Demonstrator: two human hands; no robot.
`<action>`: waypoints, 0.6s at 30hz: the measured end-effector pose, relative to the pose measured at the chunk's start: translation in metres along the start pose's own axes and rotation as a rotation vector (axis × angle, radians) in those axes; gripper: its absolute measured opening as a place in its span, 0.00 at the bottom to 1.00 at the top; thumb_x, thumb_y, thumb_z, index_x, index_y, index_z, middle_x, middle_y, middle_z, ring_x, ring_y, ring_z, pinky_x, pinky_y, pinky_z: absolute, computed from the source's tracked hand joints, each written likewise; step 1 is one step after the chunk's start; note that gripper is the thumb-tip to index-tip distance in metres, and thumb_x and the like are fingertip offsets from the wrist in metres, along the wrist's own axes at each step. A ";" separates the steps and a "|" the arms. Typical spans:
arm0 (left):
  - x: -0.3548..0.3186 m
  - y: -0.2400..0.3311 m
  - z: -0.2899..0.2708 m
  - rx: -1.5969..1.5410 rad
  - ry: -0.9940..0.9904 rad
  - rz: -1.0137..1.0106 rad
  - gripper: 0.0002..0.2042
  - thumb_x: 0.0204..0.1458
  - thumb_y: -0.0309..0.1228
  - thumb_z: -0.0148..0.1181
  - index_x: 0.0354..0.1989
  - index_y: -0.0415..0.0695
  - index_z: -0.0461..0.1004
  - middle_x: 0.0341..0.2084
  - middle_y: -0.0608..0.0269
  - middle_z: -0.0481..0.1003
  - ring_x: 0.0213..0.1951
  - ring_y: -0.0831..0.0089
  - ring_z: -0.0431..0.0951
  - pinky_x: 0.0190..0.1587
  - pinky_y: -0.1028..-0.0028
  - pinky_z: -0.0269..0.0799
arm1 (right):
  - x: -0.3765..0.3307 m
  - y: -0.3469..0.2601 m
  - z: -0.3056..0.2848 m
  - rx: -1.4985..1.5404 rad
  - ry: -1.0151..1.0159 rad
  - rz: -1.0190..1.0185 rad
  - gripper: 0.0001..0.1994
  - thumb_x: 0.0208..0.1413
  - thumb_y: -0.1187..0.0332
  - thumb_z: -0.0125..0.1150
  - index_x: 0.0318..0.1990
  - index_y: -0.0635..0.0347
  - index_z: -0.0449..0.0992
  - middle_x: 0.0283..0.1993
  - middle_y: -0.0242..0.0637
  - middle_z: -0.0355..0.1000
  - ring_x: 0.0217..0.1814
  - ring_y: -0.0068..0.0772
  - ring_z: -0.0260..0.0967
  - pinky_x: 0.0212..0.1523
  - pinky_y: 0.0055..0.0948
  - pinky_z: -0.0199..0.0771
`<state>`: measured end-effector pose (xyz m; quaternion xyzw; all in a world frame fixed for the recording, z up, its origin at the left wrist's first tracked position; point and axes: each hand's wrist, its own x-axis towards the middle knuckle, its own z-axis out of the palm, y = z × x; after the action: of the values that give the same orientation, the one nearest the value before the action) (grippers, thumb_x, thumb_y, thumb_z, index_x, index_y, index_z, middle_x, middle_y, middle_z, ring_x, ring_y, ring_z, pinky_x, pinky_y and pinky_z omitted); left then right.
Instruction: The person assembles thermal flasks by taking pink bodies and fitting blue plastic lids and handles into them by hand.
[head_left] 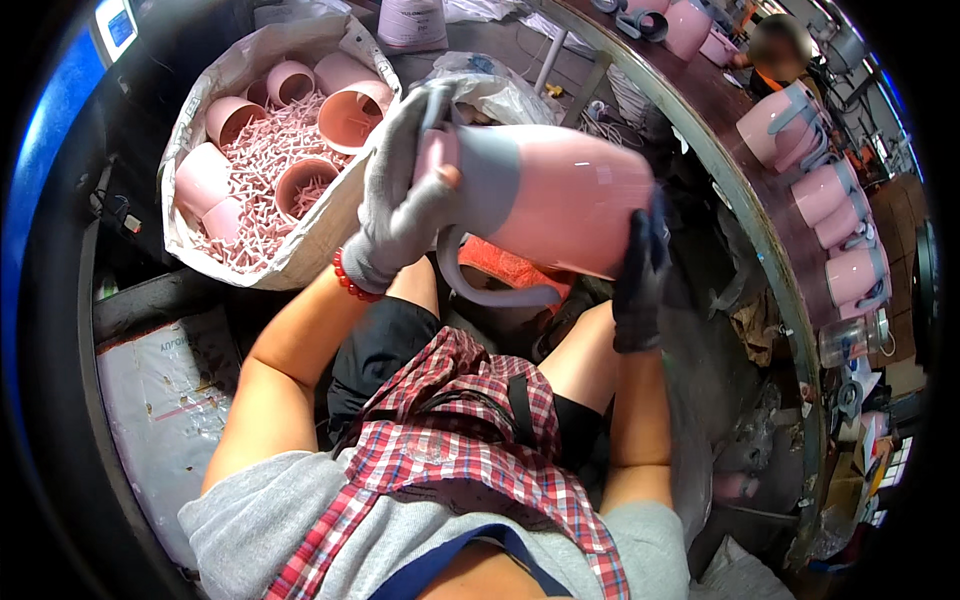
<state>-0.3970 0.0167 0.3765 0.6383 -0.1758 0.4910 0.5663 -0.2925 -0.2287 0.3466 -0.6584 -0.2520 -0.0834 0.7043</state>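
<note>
A pink plastic jug (575, 195) with a grey collar and a curved grey handle (490, 290) lies sideways in the air above my lap. Its top end points left, its base right. My left hand (400, 195), in a light grey glove, grips the collar end with thumb and fingers wrapped round it. At the base, my right hand (641, 270) in a dark glove is closed on the jug's edge; some of its fingers are hidden or blurred. Below the jug, something red (515, 268) shows between my knees.
A white sack (180, 225) at the left holds pink cups and small pink plastic pieces (262, 160). Along the right curves a table edge (745, 215), bearing several more pink jugs (830, 205). A person (782, 55) is at the table's far side. A flat package (165, 390) lies at the lower left.
</note>
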 end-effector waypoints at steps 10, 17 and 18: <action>0.032 0.026 -0.018 0.035 -1.020 0.336 0.36 0.40 0.44 0.58 0.56 0.31 0.61 0.45 0.47 0.72 0.46 0.50 0.74 0.53 0.59 0.66 | -0.016 0.082 -0.013 -0.859 -0.829 0.033 0.22 0.55 0.65 0.55 0.55 0.66 0.66 0.49 0.37 0.68 0.45 0.26 0.65 0.47 0.25 0.64; 0.040 0.000 -0.040 0.151 -0.724 0.238 0.27 0.42 0.45 0.62 0.49 0.42 0.72 0.43 0.51 0.74 0.48 0.56 0.72 0.52 0.63 0.65 | 0.003 -0.096 0.011 0.025 -0.960 0.502 0.23 0.50 0.66 0.60 0.52 0.69 0.67 0.40 0.37 0.72 0.30 0.15 0.66 0.29 0.16 0.65; 0.042 0.007 -0.045 0.175 -0.746 0.239 0.27 0.43 0.46 0.62 0.49 0.42 0.72 0.43 0.52 0.74 0.48 0.56 0.72 0.51 0.64 0.65 | -0.004 -0.097 0.024 -0.112 -0.948 0.486 0.22 0.49 0.66 0.60 0.50 0.69 0.68 0.39 0.37 0.72 0.30 0.16 0.67 0.27 0.16 0.65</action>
<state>-0.4022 0.0687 0.4098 0.7936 -0.3999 0.3009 0.3460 -0.3450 -0.2180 0.4311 -0.6997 -0.3779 0.3753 0.4761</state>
